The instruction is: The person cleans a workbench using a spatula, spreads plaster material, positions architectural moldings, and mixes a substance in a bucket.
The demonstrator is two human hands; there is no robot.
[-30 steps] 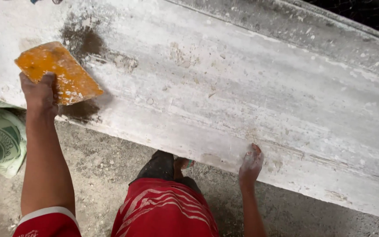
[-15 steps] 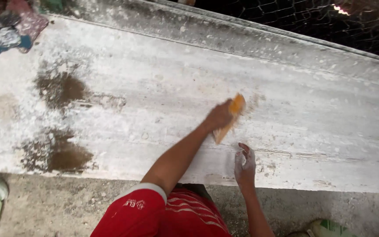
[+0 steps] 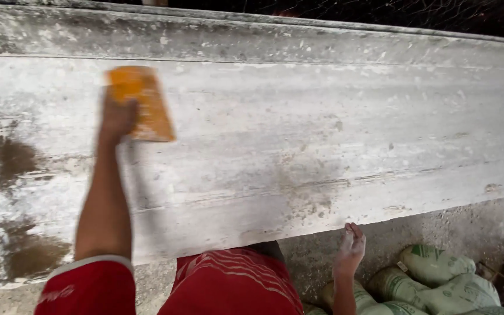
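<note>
My left hand [image 3: 116, 116] grips an orange rectangular sanding pad [image 3: 141, 102] and presses it flat on a long white plaster moulding slab [image 3: 322, 134], at its upper left. The pad and hand are blurred. My right hand [image 3: 350, 248] hangs below the slab's front edge, dusted white, fingers loosely together and holding nothing. Red shorts and a red sleeve show at the bottom.
Brown damp stains [image 3: 7, 163] mark the slab's left end, with another stain [image 3: 30, 254] lower down. Green and white sacks [image 3: 433, 277] lie on the concrete floor at the lower right. A dark netted area [image 3: 415, 14] runs behind the slab's far rim.
My left hand has swept the orange pad from the slab's middle back up to the left. My right hand has come off the front edge and now hangs below it.
</note>
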